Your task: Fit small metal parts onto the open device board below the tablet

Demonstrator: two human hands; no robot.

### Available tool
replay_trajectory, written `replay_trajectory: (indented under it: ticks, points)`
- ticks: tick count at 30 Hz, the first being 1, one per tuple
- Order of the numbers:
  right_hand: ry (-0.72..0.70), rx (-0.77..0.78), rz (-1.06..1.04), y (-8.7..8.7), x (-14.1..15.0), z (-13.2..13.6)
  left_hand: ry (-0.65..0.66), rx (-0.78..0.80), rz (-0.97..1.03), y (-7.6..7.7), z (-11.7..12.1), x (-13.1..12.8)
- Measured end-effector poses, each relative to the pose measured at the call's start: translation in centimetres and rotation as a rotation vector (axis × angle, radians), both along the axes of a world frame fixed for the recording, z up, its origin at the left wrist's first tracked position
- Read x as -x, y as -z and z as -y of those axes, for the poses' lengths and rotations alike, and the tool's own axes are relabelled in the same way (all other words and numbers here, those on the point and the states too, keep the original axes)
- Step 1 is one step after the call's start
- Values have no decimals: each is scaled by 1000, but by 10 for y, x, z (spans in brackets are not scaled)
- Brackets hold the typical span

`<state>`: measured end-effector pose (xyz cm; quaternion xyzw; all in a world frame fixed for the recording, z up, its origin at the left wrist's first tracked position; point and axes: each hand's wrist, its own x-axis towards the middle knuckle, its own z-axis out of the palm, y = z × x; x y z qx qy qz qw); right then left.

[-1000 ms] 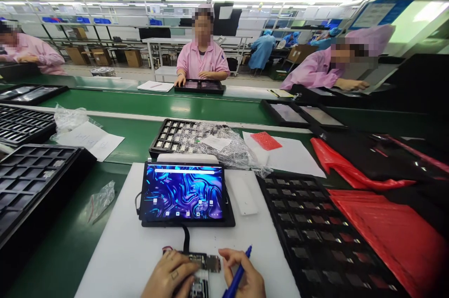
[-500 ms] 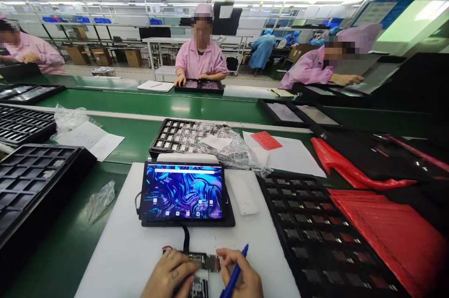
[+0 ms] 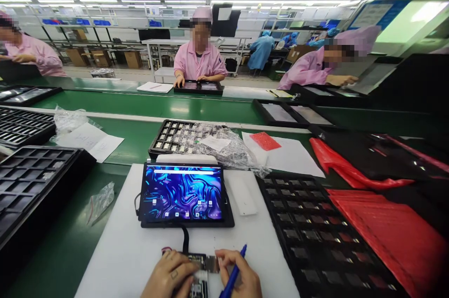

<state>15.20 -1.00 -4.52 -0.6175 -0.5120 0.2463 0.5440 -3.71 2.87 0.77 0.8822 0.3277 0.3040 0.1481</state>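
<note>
My left hand (image 3: 170, 273) is closed over a circuit board (image 3: 199, 284) at the bottom of the view, and the fingers hide much of it. A black ribbon cable (image 3: 185, 240) runs from the board up to a tablet (image 3: 183, 192) whose lit screen shows a blue swirl. Held in my right hand (image 3: 242, 275) is a blue pen (image 3: 234, 273), slanting up between the fingers. The thumb and forefinger of that hand meet the edge of a small dark flat piece (image 3: 212, 264) at the board's right side.
White foam (image 3: 115, 253) lies under the tablet. A black tray (image 3: 312, 232) of small parts and red bubble wrap (image 3: 389, 237) lie to the right, another black tray (image 3: 38, 181) to the left. Beyond are a bubble-wrapped tray (image 3: 168, 136) and co-workers in pink along the green belt (image 3: 147, 102).
Both hands stay almost in place on the board and the flat piece. On the belt, the black tray at the right has slid slightly left. The left co-worker's hands have moved.
</note>
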Motion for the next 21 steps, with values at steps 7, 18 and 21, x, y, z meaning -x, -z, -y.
replay_trajectory:
  ticks: [7, 18, 21]
  points:
    - [-3, -3, 9, 1, 0, 0, 6, -17, 2, 3, -1, 1]
    - [15, -16, 8, -2, 1, -2, 10, -8, -4, 1, -1, 0]
    - [9, 4, 6, -2, 1, -2, 12, -13, -5, 3, -1, 0]
